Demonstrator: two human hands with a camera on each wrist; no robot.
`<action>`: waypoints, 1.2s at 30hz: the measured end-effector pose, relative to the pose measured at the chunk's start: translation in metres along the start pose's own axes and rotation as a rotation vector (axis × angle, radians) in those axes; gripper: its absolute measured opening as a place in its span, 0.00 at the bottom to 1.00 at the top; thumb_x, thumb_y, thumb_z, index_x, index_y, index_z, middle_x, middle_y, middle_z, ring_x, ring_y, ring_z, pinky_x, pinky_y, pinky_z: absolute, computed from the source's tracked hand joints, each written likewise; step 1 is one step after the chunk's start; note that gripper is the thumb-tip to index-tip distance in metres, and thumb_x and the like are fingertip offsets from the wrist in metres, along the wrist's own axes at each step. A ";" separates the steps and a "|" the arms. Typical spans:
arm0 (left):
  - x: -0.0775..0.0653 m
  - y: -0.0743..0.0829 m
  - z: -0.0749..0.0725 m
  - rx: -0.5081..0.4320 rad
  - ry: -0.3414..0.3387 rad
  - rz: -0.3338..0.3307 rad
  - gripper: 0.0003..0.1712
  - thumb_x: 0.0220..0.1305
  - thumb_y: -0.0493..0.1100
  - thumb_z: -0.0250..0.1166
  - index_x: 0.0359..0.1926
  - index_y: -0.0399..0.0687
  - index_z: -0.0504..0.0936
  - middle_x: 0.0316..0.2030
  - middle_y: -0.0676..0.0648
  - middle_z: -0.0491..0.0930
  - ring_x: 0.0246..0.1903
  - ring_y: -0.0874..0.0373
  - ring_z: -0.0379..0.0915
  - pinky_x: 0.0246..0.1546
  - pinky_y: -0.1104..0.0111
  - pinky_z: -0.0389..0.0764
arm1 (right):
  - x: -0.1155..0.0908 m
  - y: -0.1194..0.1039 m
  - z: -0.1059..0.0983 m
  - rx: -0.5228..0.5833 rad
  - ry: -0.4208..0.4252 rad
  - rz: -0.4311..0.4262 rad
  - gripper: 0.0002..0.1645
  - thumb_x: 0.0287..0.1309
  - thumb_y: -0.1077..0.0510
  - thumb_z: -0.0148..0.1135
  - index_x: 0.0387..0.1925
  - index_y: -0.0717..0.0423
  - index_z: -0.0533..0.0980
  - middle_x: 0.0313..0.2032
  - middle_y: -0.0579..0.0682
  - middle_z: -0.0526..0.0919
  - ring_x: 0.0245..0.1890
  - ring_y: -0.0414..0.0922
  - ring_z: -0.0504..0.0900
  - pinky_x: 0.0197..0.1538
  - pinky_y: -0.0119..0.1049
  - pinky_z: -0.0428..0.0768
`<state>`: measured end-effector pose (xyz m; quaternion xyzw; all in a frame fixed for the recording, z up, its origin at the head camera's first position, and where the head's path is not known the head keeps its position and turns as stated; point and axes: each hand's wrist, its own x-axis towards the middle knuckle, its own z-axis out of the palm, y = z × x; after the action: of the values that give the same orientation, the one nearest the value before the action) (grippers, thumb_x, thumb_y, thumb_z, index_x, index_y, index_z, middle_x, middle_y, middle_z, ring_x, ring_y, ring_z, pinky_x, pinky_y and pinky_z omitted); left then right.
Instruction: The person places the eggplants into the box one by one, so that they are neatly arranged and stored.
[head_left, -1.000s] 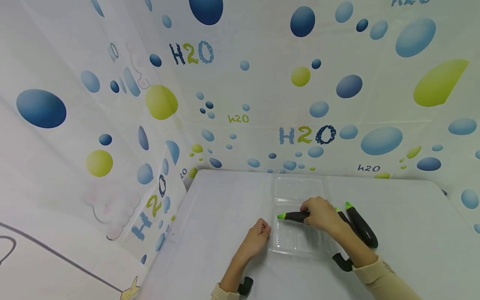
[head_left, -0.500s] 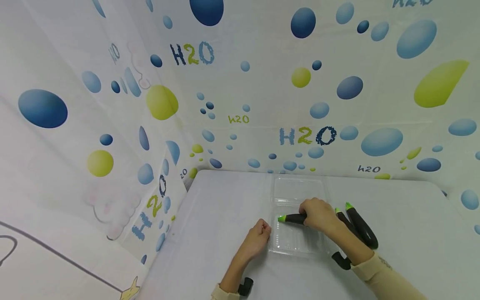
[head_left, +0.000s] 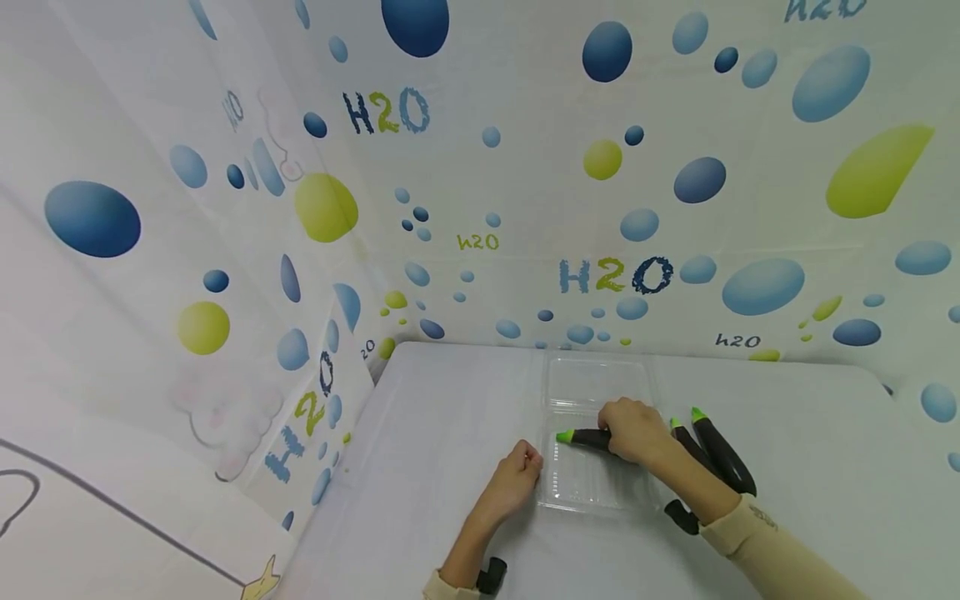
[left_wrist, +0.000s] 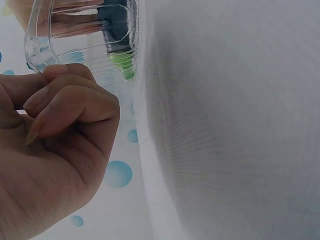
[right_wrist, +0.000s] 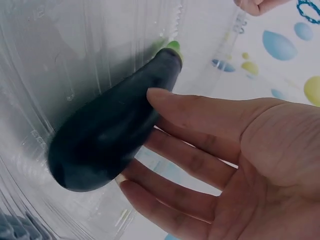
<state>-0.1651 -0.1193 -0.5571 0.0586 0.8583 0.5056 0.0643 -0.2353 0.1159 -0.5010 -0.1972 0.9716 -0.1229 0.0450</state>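
Observation:
A dark eggplant with a green stem end (right_wrist: pixel 110 125) lies inside a clear plastic container (head_left: pixel 573 487), its stem end pointing left in the head view. My right hand (head_left: pixel 637 433) holds it from above, thumb on one side and fingers along the other, as the right wrist view shows. At the container's left side, my left hand (head_left: pixel 513 479) pinches the rim between thumb and curled index finger; its other fingers curl toward the palm (left_wrist: pixel 60 130). The container's lid (head_left: pixel 596 377) is folded back, away from me.
Two more eggplants lie right of the container, one (head_left: pixel 723 454) in front of another (head_left: pixel 693 446) that my right forearm partly hides. Black wrist devices (head_left: pixel 491 575) sit on both wrists. White patterned sheets (head_left: pixel 510 192) stand behind and left of the white table (head_left: pixel 442 408).
My right hand has shifted slightly left, and the eggplant's thick end has tilted down a little in the container. The left hand stays at the rim.

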 end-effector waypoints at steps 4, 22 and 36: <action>0.000 0.000 0.000 0.004 0.002 0.007 0.07 0.79 0.41 0.54 0.41 0.43 0.74 0.25 0.54 0.72 0.23 0.62 0.66 0.24 0.70 0.65 | -0.001 0.002 0.002 -0.001 0.005 -0.008 0.13 0.47 0.69 0.75 0.38 0.58 0.87 0.34 0.52 0.87 0.33 0.48 0.82 0.38 0.49 0.83; -0.001 0.000 0.000 0.003 -0.003 0.002 0.07 0.79 0.41 0.54 0.41 0.43 0.74 0.25 0.54 0.73 0.23 0.62 0.65 0.24 0.70 0.65 | -0.007 -0.003 -0.013 -0.010 -0.010 -0.023 0.13 0.51 0.62 0.80 0.41 0.57 0.87 0.36 0.50 0.88 0.39 0.52 0.86 0.41 0.50 0.84; 0.000 -0.004 0.001 -0.005 -0.006 0.011 0.08 0.79 0.42 0.55 0.42 0.42 0.74 0.26 0.53 0.73 0.24 0.61 0.66 0.24 0.70 0.65 | -0.018 0.011 -0.027 0.069 0.010 0.013 0.17 0.57 0.54 0.78 0.47 0.56 0.87 0.42 0.51 0.89 0.42 0.53 0.87 0.42 0.52 0.84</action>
<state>-0.1654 -0.1199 -0.5607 0.0644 0.8565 0.5081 0.0642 -0.2260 0.1385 -0.4771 -0.1889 0.9682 -0.1570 0.0479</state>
